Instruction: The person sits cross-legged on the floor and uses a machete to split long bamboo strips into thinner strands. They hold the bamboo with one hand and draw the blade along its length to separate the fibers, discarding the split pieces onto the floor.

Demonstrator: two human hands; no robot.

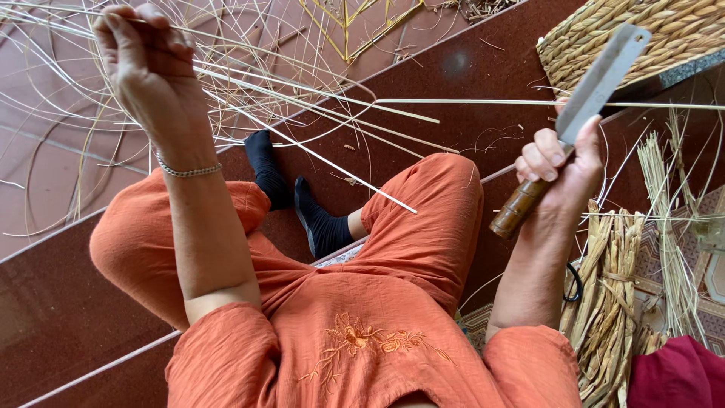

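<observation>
My left hand (147, 64) is raised at the upper left, fingers pinched on a bundle of thin pale bamboo strips (317, 113) that fan out to the right over the floor. A beaded bracelet circles that wrist. My right hand (559, 166) grips the brown wooden handle of a broad flat-bladed knife (600, 79), blade pointing up and right. One long strip (491, 101) runs level across the floor behind the blade. I sit cross-legged in orange clothes with dark socks (302, 204).
A woven basket (649, 34) sits at the top right. A bundle of dried reed stalks (608, 295) lies by my right elbow, with loose stalks (672, 227) further right. Tangled thin strips (68, 151) litter the reddish tiled floor (491, 68). Dark red cloth (680, 374) lies at the bottom right.
</observation>
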